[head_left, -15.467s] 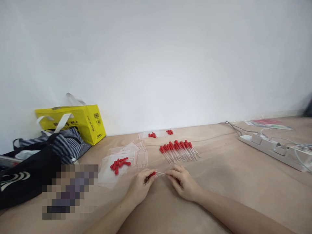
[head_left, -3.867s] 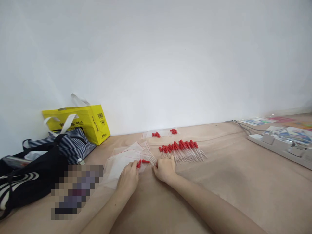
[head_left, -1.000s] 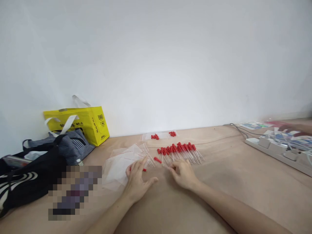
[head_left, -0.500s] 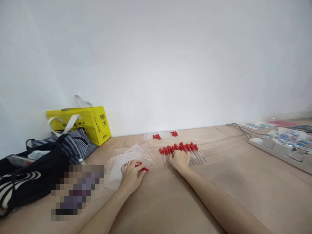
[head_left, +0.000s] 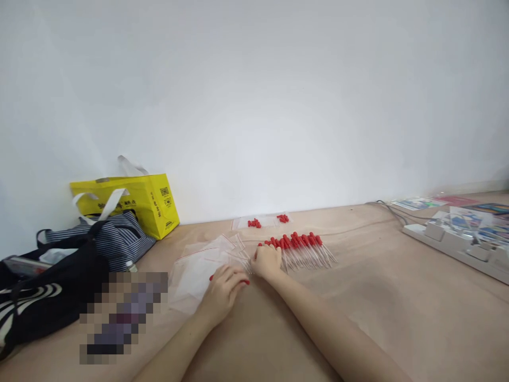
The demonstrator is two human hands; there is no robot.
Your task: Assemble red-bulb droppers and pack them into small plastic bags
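My left hand (head_left: 225, 292) is closed over red-tipped sticks, whose red ends (head_left: 245, 281) poke out past its fingers, at the lower right of the clear plastic bags (head_left: 191, 270). My right hand (head_left: 267, 261) is at the left end of a row of red-tipped sticks (head_left: 302, 243); its fingers are closed, and what they pinch is hidden. Pale stick shafts (head_left: 243, 258) lie between the hands and the bags. Farther back, filled clear bags (head_left: 267, 220) with red-tipped sticks lie near the wall.
A yellow bag (head_left: 159, 207), a striped bag (head_left: 127, 239) and a black bag (head_left: 71, 281) stand at the left. A white power strip (head_left: 431, 245) with plugs and cables lies at the right, near colourful printed sheets (head_left: 473, 217).
My right hand has moved left along the row of sticks, closer to my left hand. My left hand has shifted slightly right and down, its fingers now covering more of the red ends.
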